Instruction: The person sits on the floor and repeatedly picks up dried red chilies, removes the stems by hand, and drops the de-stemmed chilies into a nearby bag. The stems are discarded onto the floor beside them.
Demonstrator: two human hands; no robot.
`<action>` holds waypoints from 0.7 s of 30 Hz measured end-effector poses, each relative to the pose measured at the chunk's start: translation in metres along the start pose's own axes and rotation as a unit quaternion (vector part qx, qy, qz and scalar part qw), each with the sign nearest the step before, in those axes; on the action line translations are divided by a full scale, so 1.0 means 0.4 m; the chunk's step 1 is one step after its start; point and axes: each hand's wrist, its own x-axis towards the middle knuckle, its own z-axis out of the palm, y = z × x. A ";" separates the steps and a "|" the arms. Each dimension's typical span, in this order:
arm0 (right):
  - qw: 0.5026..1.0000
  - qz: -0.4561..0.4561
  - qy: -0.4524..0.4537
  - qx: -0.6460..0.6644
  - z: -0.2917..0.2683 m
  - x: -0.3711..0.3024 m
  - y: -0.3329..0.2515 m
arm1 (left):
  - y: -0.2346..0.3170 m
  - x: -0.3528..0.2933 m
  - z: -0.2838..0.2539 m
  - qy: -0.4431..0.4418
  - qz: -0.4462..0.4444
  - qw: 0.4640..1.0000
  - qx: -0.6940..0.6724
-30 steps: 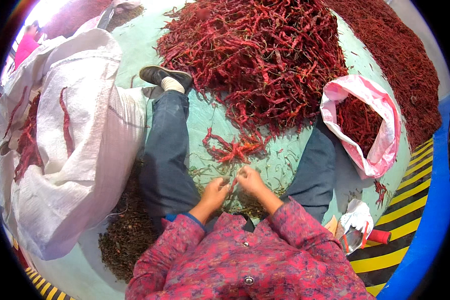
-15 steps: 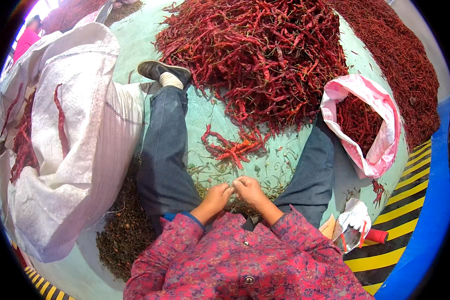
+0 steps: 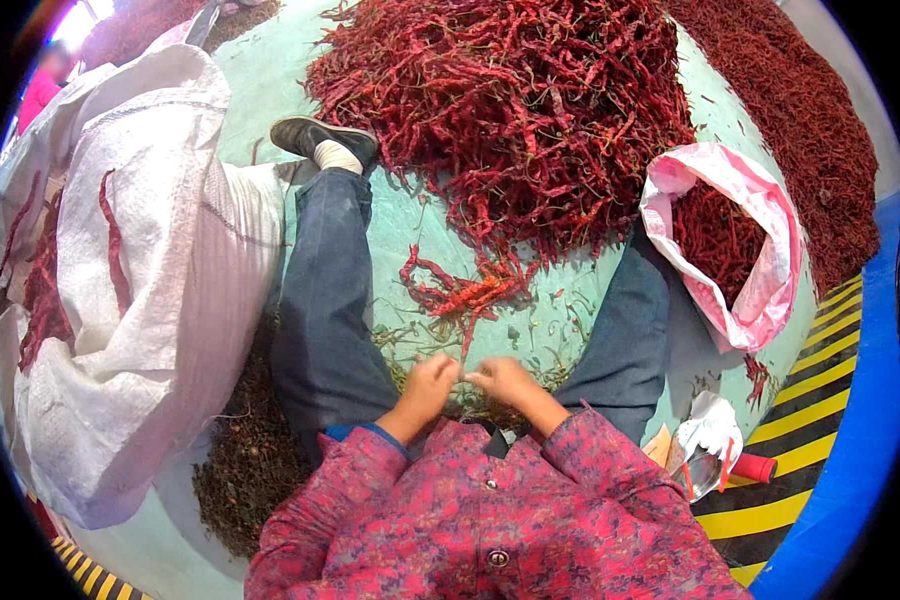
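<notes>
My left hand (image 3: 427,388) is closed in a pinch on a dried red chili (image 3: 468,338), which points away from the fingers toward a few loose chilies (image 3: 470,291). Just to its right, my right hand (image 3: 511,384) is curled with thumb and fingers pressed together, somewhat blurred. Anything in its fingertips is too small to make out. The two hands' fingertips nearly meet. Beyond them rises a large heap of dried red chilies (image 3: 515,115). Stems and scraps (image 3: 530,345) lie scattered on the pale green sheet (image 3: 402,235) between my legs.
A white woven sack (image 3: 165,230) with chilies stands at left, beside a dark heap of stems (image 3: 250,485). An open pink-and-white bag (image 3: 785,265) of chilies rests by my right leg. Near it are a clear container (image 3: 705,470) and a red cylinder (image 3: 755,468). Another chili heap (image 3: 810,130) lies far right.
A chili now shows upright from my left hand's fingers. My right hand has moved slightly right, away from the left, and is blurred.
</notes>
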 end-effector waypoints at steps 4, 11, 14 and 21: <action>0.991 0.081 0.098 -0.033 0.006 0.058 0.001 | -0.023 0.014 0.004 0.017 -0.060 0.998 -0.022; 0.990 0.075 0.121 -0.002 0.051 0.086 0.014 | 0.019 -0.004 0.001 -0.006 -0.026 0.996 0.083; 0.991 -0.022 0.127 0.045 0.029 0.046 0.012 | 0.030 -0.011 0.008 0.017 0.166 0.975 0.145; 0.992 -0.127 0.006 -0.008 -0.023 -0.044 -0.041 | 0.048 -0.010 0.014 -0.105 0.194 0.902 0.371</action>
